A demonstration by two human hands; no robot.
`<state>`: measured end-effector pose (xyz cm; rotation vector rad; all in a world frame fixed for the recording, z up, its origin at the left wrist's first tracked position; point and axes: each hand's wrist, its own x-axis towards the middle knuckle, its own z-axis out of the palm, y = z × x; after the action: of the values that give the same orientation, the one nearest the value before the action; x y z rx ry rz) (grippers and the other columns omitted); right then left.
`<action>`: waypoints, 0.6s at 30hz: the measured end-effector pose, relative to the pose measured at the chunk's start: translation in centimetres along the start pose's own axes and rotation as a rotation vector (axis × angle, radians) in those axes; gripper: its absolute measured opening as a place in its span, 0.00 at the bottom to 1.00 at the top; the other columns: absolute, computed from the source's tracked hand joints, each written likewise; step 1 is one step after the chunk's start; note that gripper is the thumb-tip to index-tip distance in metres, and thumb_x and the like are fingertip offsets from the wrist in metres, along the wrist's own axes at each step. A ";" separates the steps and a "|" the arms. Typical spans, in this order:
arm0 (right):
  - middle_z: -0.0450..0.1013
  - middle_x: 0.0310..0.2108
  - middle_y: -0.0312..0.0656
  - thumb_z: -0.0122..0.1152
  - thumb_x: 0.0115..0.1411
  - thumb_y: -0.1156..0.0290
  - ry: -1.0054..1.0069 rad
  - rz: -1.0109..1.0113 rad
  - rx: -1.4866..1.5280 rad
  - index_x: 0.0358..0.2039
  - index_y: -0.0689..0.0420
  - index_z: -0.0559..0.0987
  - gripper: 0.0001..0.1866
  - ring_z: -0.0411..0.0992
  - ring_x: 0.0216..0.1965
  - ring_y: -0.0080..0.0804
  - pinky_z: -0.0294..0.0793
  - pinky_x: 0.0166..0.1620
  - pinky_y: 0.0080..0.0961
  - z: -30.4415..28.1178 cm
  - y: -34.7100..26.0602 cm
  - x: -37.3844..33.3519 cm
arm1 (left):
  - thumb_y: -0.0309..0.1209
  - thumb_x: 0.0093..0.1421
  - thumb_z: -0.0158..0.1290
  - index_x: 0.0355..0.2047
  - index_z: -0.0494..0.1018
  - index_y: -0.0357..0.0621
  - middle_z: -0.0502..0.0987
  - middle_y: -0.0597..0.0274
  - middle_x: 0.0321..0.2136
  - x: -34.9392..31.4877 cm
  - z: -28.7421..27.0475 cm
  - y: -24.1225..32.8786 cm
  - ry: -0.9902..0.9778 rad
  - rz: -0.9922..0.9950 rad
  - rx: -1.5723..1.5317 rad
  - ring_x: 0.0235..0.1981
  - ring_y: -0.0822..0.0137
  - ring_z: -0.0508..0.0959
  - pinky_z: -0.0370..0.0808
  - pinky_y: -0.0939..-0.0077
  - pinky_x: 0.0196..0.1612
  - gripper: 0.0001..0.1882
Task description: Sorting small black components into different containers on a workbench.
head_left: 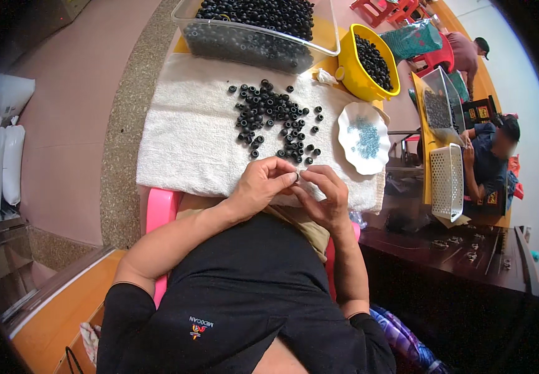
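My left hand [265, 182] is closed in a pinch on a small black bead [295, 177] at the near edge of a white towel [182, 134]. Close against it, my right hand [325, 198] has its thumb and forefinger brought together at the bead's right side. Whether those fingertips hold something tiny is too small to tell. Just beyond my hands lies a loose spread of black beads [269, 112], each with a hole. To the right, a white scalloped dish [350, 159] holds tiny pale-blue pieces [366, 138].
A clear plastic bin [250, 37] full of black beads stands at the back, beside a yellow basin [351, 68] of more beads. Crumpled white tissue [326, 77] lies between. Rightward, a person [492, 156] sits by a white perforated basket [447, 184]. White sacks [13, 165] stand far left.
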<state>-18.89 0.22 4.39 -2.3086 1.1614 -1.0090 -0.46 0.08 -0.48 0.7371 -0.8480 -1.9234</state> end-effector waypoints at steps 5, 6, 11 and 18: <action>0.75 0.38 0.47 0.72 0.48 0.78 -0.019 0.027 0.021 0.44 0.57 0.77 0.21 0.77 0.35 0.40 0.78 0.36 0.30 0.4 0.1 -0.8 | 0.23 0.66 0.51 0.44 0.73 0.35 0.78 0.63 0.36 -0.1 0.4 0.4 0.000 -0.012 -0.045 0.37 0.75 0.79 0.79 0.79 0.42 0.08; 0.74 0.39 0.47 0.71 0.49 0.79 -0.002 0.037 0.051 0.45 0.56 0.77 0.22 0.77 0.34 0.40 0.78 0.36 0.30 0.9 0.0 -0.9 | 0.23 0.66 0.51 0.44 0.73 0.35 0.78 0.63 0.36 -0.1 0.3 0.4 -0.001 -0.012 -0.044 0.37 0.75 0.79 0.79 0.79 0.42 0.08; 0.74 0.40 0.47 0.69 0.50 0.81 0.011 0.052 0.077 0.47 0.56 0.76 0.22 0.78 0.35 0.41 0.79 0.38 0.30 1.4 -0.2 -0.7 | 0.22 0.65 0.52 0.45 0.73 0.35 0.78 0.63 0.37 -0.1 0.0 0.6 -0.052 -0.005 0.017 0.37 0.76 0.78 0.78 0.80 0.43 0.09; 0.77 0.40 0.49 0.66 0.50 0.84 0.014 0.030 0.093 0.45 0.59 0.77 0.20 0.79 0.36 0.42 0.79 0.40 0.31 1.1 0.3 -0.9 | 0.21 0.64 0.53 0.45 0.73 0.36 0.79 0.62 0.38 0.0 0.0 0.4 -0.045 0.005 0.038 0.39 0.76 0.78 0.78 0.80 0.44 0.09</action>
<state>-18.62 0.82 3.06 -2.2093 1.1264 -1.0471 -0.25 -0.06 -0.18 0.7153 -0.9157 -1.9303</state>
